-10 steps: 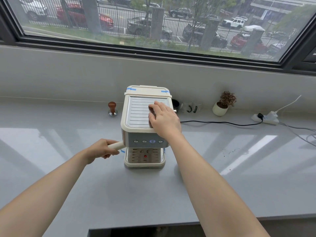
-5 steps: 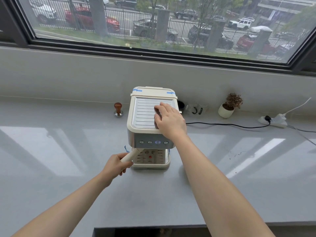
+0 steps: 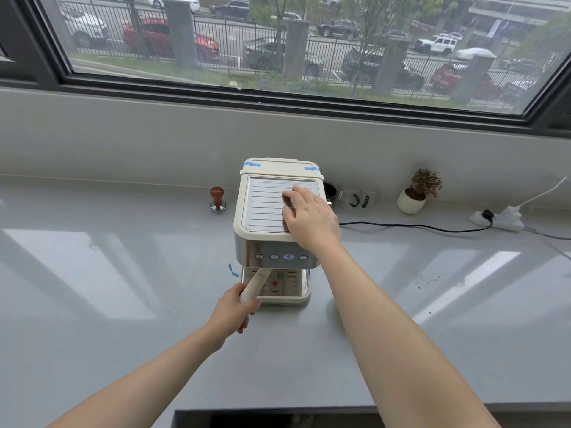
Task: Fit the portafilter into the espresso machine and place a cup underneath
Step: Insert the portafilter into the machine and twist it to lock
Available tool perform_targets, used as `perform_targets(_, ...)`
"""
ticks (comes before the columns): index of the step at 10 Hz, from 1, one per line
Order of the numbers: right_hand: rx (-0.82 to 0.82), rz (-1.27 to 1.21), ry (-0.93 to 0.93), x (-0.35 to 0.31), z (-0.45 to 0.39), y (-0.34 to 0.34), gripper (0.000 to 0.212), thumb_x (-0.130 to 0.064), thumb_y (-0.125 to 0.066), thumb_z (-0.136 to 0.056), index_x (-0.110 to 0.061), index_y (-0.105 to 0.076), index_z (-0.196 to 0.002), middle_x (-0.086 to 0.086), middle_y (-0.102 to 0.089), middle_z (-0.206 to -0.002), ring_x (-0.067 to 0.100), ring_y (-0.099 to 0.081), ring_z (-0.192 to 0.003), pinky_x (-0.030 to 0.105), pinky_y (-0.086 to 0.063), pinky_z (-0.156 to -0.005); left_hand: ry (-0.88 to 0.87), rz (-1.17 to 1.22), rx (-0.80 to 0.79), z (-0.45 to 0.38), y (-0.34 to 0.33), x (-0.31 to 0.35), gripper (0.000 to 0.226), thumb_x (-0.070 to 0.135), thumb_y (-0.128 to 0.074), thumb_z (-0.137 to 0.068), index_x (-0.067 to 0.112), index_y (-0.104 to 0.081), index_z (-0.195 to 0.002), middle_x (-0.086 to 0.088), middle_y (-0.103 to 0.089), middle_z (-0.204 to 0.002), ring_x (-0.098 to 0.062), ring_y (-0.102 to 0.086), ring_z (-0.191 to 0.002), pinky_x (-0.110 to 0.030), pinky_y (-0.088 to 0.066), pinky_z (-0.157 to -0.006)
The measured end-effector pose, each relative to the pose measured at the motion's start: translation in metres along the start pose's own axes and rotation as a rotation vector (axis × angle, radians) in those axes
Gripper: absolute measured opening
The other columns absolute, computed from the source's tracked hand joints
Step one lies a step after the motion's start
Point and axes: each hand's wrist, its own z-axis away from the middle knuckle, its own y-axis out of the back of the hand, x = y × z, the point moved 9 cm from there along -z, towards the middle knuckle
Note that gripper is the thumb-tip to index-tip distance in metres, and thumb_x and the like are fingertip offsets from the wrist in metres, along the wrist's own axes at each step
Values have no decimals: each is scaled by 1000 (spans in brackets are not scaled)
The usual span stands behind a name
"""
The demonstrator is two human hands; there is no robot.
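A cream espresso machine [image 3: 265, 208] with a steel front stands on the grey counter [image 3: 123, 304]. The cream handle of the portafilter [image 3: 255, 284] sticks out from under the machine's front, pointing toward me and slightly left; its basket end is hidden under the machine. My left hand [image 3: 230, 312] is closed around the handle's near end. My right hand [image 3: 309, 219] lies flat on the right part of the machine's ribbed top, fingers spread. Glass cups [image 3: 357, 199] stand behind the machine on the right, partly hidden.
A wooden-knobbed tamper [image 3: 217, 199] stands left of the machine by the wall. A small potted plant [image 3: 415, 196] and a power strip [image 3: 500, 219] with a black cable [image 3: 417, 226] lie to the right. The drip tray [image 3: 293, 296] holds no cup.
My left hand has swung the portafilter handle from pointing left to pointing nearly toward me. My right hand stayed pressed on the machine's top.
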Motion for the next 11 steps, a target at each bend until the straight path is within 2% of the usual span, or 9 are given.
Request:
perform_targets(1, 5, 4, 2, 0, -1, -1, 40, -37, -33, -98, -34, -43, -136, -13, -34, -152, 10, -28, -139, 30, -19, -115, 85, 77, -173, -1, -4, 2, 17, 14, -56, -82, 7, -51, -97, -9, -58, -70, -20, -52, -44, -28, -43, -45)
perform_targets(2, 1, 4, 2, 1, -1, -2, 40, -37, -32, -98, -34, -43, -137, -13, -34, -152, 10, -28, -140, 30, -19, -115, 155, 221, -357, -3, -11, 5, 19, 19, -58, -84, 6, -49, -93, -8, -55, -68, -21, -48, -43, -29, -41, -47)
perform_targets(3, 2, 1, 5, 0, -1, -2, 40, -36, -32, -98, -34, -43, -136, -13, -34, -152, 10, -29, -139, 29, -18, -114, 195, 274, -341, -6, -17, 2, 19, 22, -59, -86, 8, -46, -86, -2, -48, -57, -17, -36, -42, -25, -32, -41)
perform_targets(4, 2, -1, 6, 0, -1, -2, 39, -36, -31, -98, -34, -43, -136, -12, -34, -152, 10, -28, -139, 29, -17, -115, 198, 295, -240, -10, -20, -2, 19, 22, -60, -86, 10, -46, -85, 0, -44, -53, -15, -32, -39, -23, -27, -42)
perform_targets(6, -31, 14, -7, 3, -3, -9, 39, -36, -27, -99, -37, -39, -136, -14, -29, -155, 5, -20, -144, 38, -4, -121, 211, 389, -98, -9, -27, -9, 20, 20, -63, -83, 8, -47, -84, -1, -44, -50, -14, -31, -34, -19, -25, -39)
perform_targets(7, -41, 8, -17, 4, -2, -9, 40, -36, -26, -99, -37, -38, -137, -14, -28, -155, 5, -18, -144, 40, -3, -121, 209, 418, -54, -9, -30, -10, 19, 19, -64, -83, 9, -49, -81, -1, -45, -49, -14, -31, -33, -19, -25, -39)
perform_targets(10, -55, 2, -29, 3, -1, -9, 41, -36, -25, -99, -37, -37, -138, -14, -26, -157, 5, -16, -146, 42, -3, -121, 219, 491, 17, -2, -40, -8, 12, 18, -65, -82, 10, -55, -81, -4, -44, -53, -16, -28, -32, -22, -21, -43)
perform_targets(11, -58, -2, -33, 5, -1, -9, 41, -36, -25, -99, -37, -37, -138, -14, -26, -157, 6, -16, -146, 42, -2, -121, 225, 503, -26, -2, -41, -8, 13, 20, -64, -83, 11, -55, -82, -4, -45, -52, -16, -28, -33, -22, -22, -43)
